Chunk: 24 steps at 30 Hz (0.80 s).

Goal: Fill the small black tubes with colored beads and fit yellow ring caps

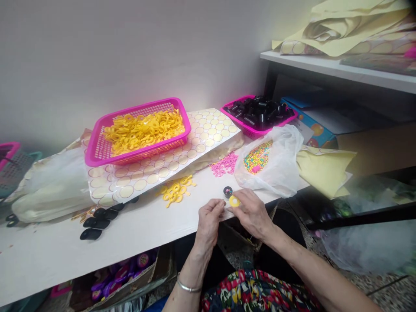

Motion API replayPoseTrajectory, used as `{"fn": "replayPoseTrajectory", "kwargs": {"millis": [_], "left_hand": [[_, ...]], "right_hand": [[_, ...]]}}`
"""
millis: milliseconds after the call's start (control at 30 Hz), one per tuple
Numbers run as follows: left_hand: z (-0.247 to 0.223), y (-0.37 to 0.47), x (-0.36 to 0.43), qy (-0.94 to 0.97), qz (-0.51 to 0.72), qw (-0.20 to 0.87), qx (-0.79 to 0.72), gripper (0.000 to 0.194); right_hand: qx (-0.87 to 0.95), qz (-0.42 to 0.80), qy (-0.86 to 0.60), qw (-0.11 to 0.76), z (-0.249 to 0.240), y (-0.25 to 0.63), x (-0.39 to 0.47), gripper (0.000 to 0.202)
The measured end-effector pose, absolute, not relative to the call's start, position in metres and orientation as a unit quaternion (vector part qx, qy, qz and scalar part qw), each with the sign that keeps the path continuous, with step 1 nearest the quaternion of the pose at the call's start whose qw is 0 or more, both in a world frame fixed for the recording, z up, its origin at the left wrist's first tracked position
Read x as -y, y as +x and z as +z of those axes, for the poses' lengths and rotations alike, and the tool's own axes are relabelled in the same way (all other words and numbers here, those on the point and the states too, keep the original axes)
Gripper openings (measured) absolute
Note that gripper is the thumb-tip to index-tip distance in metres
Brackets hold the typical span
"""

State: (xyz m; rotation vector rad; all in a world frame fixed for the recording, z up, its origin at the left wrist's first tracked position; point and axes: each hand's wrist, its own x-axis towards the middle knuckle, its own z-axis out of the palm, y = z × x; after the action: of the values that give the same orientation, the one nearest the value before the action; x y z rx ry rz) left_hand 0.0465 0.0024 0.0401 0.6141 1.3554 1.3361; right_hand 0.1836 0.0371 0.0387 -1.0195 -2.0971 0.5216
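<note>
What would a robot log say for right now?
Right hand: holding yellow ring | Left hand: fingers pinched, contents unclear | Black cup: on table, colorful bits inside | Bigger pink basket: holding yellow pieces

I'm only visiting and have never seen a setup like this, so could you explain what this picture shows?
There is no robot here: a person works with two bare hands, seen by a camera worn on the head, looking forward and down. This is its only picture.

On the white table lie a pink basket of yellow parts, a sheet printed with circles, small pink pieces and a plastic bag with colorful beads. Behind is a second basket, full of black parts.

The right hand holds a yellow ring beside a small black cup. The left hand has its fingertips pinched together; whether they grip something is too small to tell.
</note>
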Motion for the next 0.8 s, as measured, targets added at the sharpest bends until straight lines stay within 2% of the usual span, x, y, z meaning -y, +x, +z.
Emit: {"fn": "replayPoseTrajectory", "kwargs": {"millis": [100, 267, 467, 600, 800], "left_hand": [[0.028, 0.038, -0.019, 0.252, 0.572, 0.497, -0.602, 0.025], [0.018, 0.032, -0.038, 0.264, 0.575, 0.479, -0.609, 0.026], [0.016, 0.036, -0.045, 0.308, 0.566, 0.462, -0.609, 0.021], [0.009, 0.039, -0.050, 0.367, 0.549, 0.443, -0.607, 0.022], [0.009, 0.042, -0.053, 0.387, 0.532, 0.423, -0.623, 0.021]], "right_hand": [[0.811, 0.199, -0.409, 0.368, 0.032, 0.175, -0.060, 0.018], [0.841, 0.167, -0.421, 0.295, 0.029, 0.164, -0.081, 0.015], [0.861, 0.150, -0.418, 0.248, 0.028, 0.161, -0.083, 0.010], [0.859, 0.162, -0.420, 0.242, 0.025, 0.161, -0.083, 0.003], [0.837, 0.214, -0.426, 0.269, 0.020, 0.162, -0.082, 0.003]]}}
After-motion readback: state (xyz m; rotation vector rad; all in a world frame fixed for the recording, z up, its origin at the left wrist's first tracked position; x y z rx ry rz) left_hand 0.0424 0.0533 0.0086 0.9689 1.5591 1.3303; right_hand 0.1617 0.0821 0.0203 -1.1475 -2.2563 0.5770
